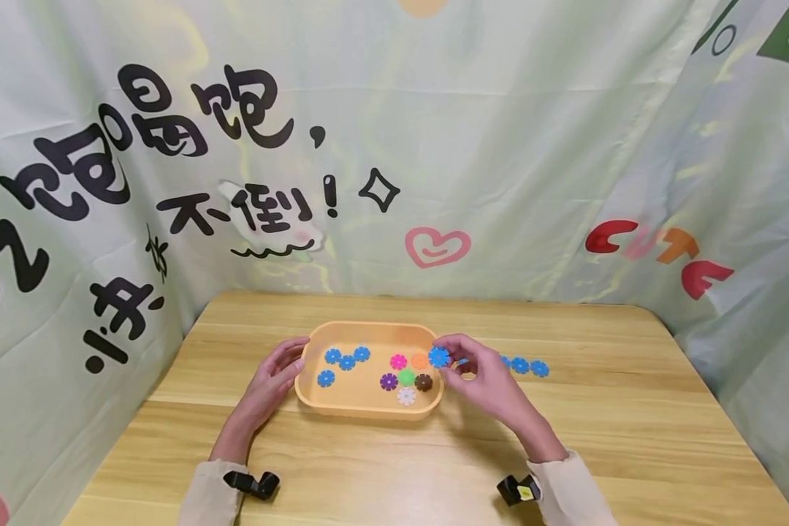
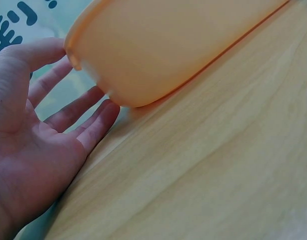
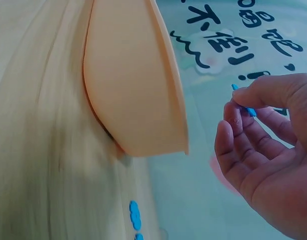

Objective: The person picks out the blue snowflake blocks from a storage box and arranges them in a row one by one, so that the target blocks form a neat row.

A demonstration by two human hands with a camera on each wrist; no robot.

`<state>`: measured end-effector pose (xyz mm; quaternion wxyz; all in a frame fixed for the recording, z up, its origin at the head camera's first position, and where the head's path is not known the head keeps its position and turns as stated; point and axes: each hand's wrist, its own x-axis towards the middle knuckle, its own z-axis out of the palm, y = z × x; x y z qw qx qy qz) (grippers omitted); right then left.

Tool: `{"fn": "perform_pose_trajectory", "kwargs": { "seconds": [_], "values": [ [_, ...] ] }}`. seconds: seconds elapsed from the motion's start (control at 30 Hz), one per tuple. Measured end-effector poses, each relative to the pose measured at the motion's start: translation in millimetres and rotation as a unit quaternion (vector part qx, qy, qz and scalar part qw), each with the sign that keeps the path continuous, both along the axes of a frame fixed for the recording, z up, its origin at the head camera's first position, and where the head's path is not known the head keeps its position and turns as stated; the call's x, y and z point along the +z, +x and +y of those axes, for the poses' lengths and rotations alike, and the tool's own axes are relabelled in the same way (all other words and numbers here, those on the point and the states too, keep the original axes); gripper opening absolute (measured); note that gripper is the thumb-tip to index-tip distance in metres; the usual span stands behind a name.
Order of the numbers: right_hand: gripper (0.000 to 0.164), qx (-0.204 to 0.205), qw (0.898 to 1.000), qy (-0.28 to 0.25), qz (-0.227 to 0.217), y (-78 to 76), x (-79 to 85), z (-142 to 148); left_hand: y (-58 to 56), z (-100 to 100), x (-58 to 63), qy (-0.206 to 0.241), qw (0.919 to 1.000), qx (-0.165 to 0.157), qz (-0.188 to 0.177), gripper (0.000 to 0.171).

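Observation:
A shallow orange plastic tray point(image 1: 368, 410) sits on the table. My left hand point(image 1: 276, 380) touches its left end, the fingers fairly straight against the outer wall and the rim, as the left wrist view shows. Over the tray's right end, my right hand point(image 1: 489, 376) pinches a blue snowflake disc point(image 1: 439, 357) between thumb and fingers. In the tray lie several blue discs point(image 1: 347, 362) at the left. Toward its right are a pink disc point(image 1: 398, 361), an orange disc point(image 1: 419, 360), a purple disc point(image 1: 389, 381), a green disc point(image 1: 405, 378), a brown disc point(image 1: 424, 382) and a white disc point(image 1: 405, 396).
Right of the tray, a row of blue discs point(image 1: 520, 365) lies on the wooden table point(image 1: 618, 424), partly hidden behind my right hand. A printed fabric curtain point(image 1: 500, 146) hangs around the table's back and sides. Black wrist camera mounts point(image 1: 518, 490) show at both cuffs.

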<state>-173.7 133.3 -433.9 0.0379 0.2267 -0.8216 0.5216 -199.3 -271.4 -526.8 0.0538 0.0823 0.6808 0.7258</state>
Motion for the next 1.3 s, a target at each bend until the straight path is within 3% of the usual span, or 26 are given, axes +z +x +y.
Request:
{"fn": "perform_pose_trajectory", "kwargs": {
  "seconds": [0.63,1.3],
  "values": [
    [0.033,-0.059,0.998,-0.012,0.02,9.3,2.5,51.1,0.2,0.0,-0.4,-0.006,1.0,0.003,-0.001,0.049],
    [0.037,-0.139,0.989,0.024,0.037,7.5,2.9,105.1,-0.1,0.3,-0.7,0.003,1.0,-0.001,0.001,0.05]
  ]
}}
